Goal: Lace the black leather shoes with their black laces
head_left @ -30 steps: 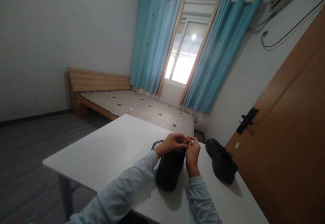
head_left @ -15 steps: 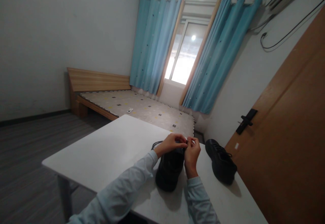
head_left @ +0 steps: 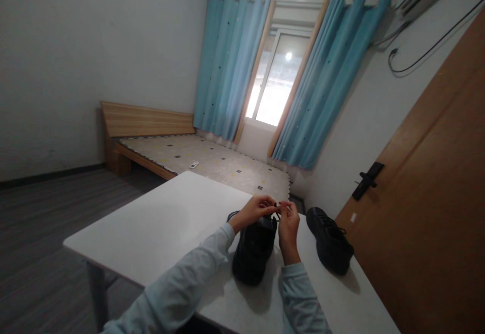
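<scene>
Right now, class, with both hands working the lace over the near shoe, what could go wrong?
1. The left hand and right hand pinch the lace by fingertips only; it may slip free.
2. The second black shoe sits near the white table edge; a nudge might push it off.

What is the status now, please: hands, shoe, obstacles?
Left hand and right hand pinch the lace above near shoe. Second shoe apart, right.

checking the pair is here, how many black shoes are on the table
2: one black shoe under both hands, left hand, right hand; the other shoe lies apart near the door.
</scene>
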A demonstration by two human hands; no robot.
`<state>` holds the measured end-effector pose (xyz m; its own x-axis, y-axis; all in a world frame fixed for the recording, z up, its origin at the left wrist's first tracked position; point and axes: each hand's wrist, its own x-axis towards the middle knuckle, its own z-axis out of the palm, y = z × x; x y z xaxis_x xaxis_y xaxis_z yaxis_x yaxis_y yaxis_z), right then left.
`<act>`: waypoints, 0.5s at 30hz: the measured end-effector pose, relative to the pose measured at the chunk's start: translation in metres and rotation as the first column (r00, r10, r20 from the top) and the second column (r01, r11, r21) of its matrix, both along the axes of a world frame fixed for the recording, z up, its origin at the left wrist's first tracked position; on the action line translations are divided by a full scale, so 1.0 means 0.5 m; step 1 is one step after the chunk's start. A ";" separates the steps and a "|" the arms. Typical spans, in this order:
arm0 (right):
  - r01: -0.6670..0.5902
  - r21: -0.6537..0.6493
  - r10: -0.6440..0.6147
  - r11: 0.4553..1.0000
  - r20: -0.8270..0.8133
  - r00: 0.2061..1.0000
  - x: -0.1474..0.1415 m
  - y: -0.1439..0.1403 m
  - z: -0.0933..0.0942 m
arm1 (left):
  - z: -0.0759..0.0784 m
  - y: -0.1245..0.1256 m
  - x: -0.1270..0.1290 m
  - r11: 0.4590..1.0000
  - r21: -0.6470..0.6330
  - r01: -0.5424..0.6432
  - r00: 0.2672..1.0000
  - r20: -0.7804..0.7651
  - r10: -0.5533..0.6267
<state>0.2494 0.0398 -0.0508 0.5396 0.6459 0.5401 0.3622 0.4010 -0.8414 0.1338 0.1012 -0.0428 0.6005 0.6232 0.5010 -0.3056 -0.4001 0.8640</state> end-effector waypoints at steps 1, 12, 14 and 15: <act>-0.034 -0.008 0.034 0.999 0.032 0.999 0.006 0.000 0.001 | 0.002 0.004 -0.002 0.999 -0.007 -0.034 0.999 0.022 0.034; -0.417 -0.335 0.458 0.845 0.052 0.887 0.042 -0.001 -0.015 | 0.033 0.026 -0.018 0.985 0.022 -0.170 0.984 0.061 0.168; -0.405 -0.335 0.443 0.851 0.041 0.896 0.041 0.000 -0.019 | 0.044 0.024 -0.016 0.980 0.051 -0.192 0.981 0.031 0.190; -0.400 -0.337 0.433 0.852 0.027 0.901 0.041 0.000 -0.020 | 0.051 0.024 -0.014 0.979 0.064 -0.192 0.981 0.015 0.192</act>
<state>0.2697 0.0399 -0.0610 0.1364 0.9426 0.3049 0.3083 0.2521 -0.9173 0.1267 0.1130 -0.0173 0.4683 0.6927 0.5485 -0.2250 -0.5069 0.8321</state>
